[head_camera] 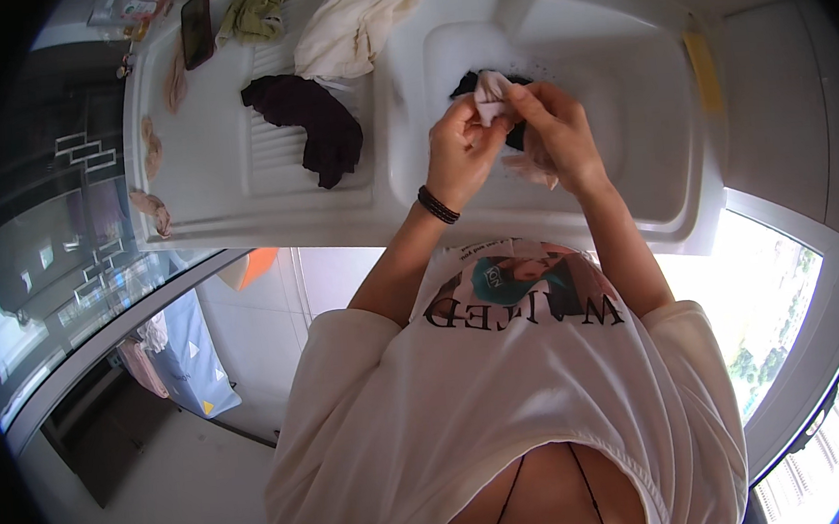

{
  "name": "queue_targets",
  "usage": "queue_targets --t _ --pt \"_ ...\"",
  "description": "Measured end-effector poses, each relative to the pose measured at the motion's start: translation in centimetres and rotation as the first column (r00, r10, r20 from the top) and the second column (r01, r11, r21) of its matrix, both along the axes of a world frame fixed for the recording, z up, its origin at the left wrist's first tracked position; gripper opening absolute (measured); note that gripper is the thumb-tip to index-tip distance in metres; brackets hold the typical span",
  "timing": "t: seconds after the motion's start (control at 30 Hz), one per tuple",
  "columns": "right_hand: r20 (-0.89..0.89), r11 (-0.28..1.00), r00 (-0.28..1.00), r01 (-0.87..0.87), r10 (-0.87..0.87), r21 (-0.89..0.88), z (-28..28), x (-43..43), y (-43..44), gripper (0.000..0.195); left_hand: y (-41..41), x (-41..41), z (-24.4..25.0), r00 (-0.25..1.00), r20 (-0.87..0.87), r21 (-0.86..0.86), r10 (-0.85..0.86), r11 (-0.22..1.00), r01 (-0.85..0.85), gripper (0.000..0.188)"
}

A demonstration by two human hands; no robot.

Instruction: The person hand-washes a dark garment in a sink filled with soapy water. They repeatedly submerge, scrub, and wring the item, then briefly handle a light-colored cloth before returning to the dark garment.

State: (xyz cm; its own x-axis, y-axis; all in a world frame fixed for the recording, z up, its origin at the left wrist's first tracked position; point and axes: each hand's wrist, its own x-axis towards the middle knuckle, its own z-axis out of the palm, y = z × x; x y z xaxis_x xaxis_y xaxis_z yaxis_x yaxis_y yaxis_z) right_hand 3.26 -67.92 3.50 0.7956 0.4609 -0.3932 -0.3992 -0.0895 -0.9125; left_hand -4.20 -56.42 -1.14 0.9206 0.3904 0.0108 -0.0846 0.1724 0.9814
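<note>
Both my hands are raised over the basin of a white laundry sink [643, 193]. A small pale pink cloth piece [493, 95], perhaps part of a sock, is pinched between them. My left hand [458, 148] grips its lower left side, and a dark braided bracelet circles that wrist. My right hand [564, 129] pinches its right side with thumb and fingers. Beneath the hands a black cloth [466, 85] lies in the basin among some suds. A thin pinkish cloth [530, 170] shows below my right hand; whether it joins the held piece is unclear.
On the ribbed washboard left of the basin lie a dark purple garment [312, 119] and a cream cloth [360, 23]. An olive cloth [252, 13] and a smartphone [197, 32] lie farther back. Beige socks [152, 213] rest along the left rim. A yellow strip [704, 71] is at the right edge.
</note>
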Motion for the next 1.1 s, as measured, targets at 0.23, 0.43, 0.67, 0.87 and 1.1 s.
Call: queue_targets --t 0.23,0.43,0.67,0.87,1.1 --pt "0.019 0.996 0.999 0.040 -0.041 0.075 -1.0 -0.5 0.8 0.014 0.8 -0.4 1.6 0.969 -0.240 -0.133 -0.058 0.991 0.027 0.023" --pt "0.017 0.978 0.995 0.089 -0.093 0.189 -1.8 -1.2 1.1 0.011 1.4 -0.8 -0.7 0.891 -0.361 0.233 0.276 0.952 -0.201 0.023" --pt "-0.103 0.986 0.995 0.029 -0.012 0.163 -0.6 -2.3 1.5 0.027 1.0 -0.1 0.3 0.896 -0.378 -0.234 0.235 0.912 -0.338 0.012" --pt "-0.106 0.981 0.975 0.190 -0.193 -0.044 -2.3 -1.8 1.4 0.036 -0.3 -0.5 -0.9 0.917 -0.263 -0.465 0.299 0.794 -0.392 0.009" --pt "0.409 0.902 0.912 0.144 0.039 -0.408 -5.5 -1.2 0.8 0.031 -0.4 -0.3 -0.7 0.957 -0.190 -0.610 0.218 0.738 -0.289 0.006"
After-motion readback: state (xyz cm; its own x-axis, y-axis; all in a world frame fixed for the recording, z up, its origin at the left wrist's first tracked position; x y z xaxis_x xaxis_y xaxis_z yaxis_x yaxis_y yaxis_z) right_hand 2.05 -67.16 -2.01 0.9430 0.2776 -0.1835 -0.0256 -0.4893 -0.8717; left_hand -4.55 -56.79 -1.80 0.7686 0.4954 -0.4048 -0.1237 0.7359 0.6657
